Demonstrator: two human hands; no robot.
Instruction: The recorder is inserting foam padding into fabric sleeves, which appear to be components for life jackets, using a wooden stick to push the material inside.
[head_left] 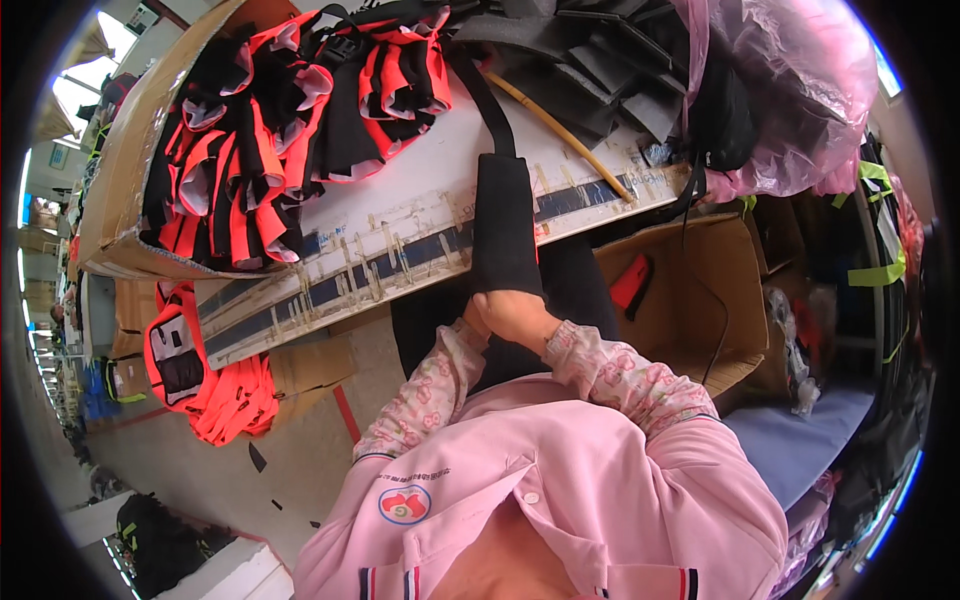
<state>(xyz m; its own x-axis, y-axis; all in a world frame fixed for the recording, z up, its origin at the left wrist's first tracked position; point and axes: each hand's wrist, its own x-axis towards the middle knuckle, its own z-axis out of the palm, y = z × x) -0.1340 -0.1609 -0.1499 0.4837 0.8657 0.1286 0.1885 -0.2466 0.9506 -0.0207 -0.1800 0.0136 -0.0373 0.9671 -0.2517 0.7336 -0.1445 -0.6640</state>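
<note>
Right hand [518,314] looks clenched on the near end of the black padded sleeve [506,220], which crosses the table's [400,215] near edge; left hand [478,313] is mostly hidden, can't tell its grip; a hard yank could snag the black strap [486,105] on the wooden stick [565,135] just right; orange-black pieces [260,150] crowd left, grey foam [600,60] far right.

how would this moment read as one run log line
black band: across table edge; left hand, right hand: at its near end; stick: on table
</note>
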